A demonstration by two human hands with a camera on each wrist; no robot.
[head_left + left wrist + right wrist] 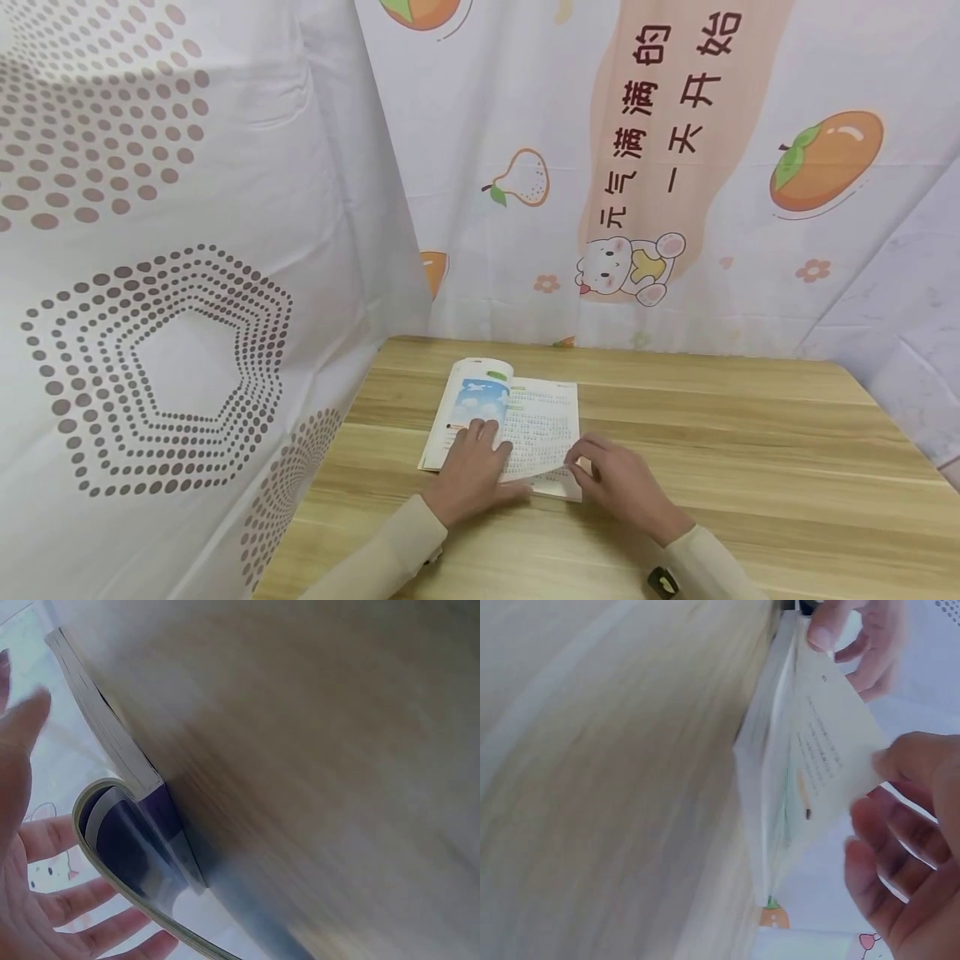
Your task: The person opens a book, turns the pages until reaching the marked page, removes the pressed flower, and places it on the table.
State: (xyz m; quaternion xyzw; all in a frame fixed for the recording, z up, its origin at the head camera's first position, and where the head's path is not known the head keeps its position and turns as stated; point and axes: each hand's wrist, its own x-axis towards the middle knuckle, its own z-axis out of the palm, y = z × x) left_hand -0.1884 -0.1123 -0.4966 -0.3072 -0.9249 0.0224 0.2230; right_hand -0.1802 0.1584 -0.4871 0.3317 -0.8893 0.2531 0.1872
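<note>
An open book (543, 408) lies on the wooden table, with a blue sky picture on its left page and printed text on its right. The left hand (474, 471) rests over the lower left page, its thumb stretched along the book's bottom edge. From the left wrist view, its fingers (90, 904) are spread against the curved, lifted left-side pages. At the right edge, the right hand (618, 479) pinches the lower corner of one page. That page (829, 750) stands raised off the stack in the right wrist view, between thumb and index finger.
The wooden table (720, 433) extends to the right and toward the person. Behind it hangs a white curtain (487, 100) with fruit prints and writing. Another curtain (187, 358), dotted in brown, hangs along the left side.
</note>
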